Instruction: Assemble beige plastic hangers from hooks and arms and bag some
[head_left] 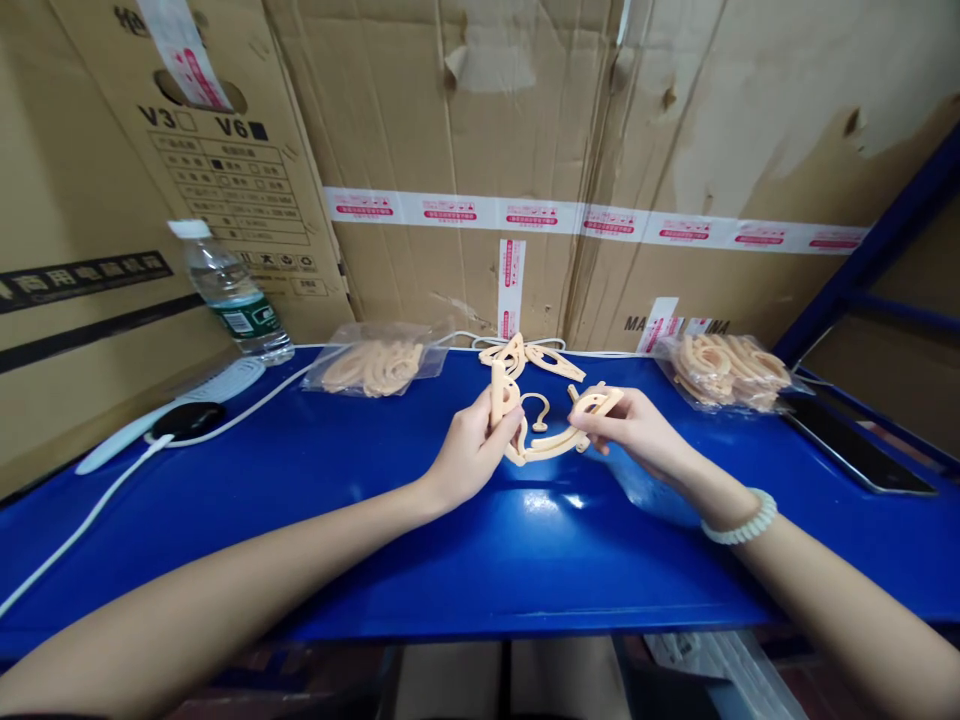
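Between my two hands is a peach-coloured plastic folding hanger (pixel 553 444), held just above the blue tabletop. My left hand (pixel 474 445) closes around its left end, with the thumb pressed on the upright part. My right hand (pixel 634 425) pinches the looped right end between thumb and fingers. A loose hanger hook (pixel 537 412) shows just beyond the held piece, between the hands. Farther back lie more peach hanger pieces (pixel 555 362), partly hidden behind my left hand.
Bags of hanger parts lie at the left (pixel 375 366) and right (pixel 724 370). A water bottle (pixel 238 300), pale blue comb-like item (pixel 217 385) and black mouse-like object (pixel 187 421) with a white cable are at left. A phone (pixel 859 445) lies right. Cardboard (pixel 465 280) stands behind.
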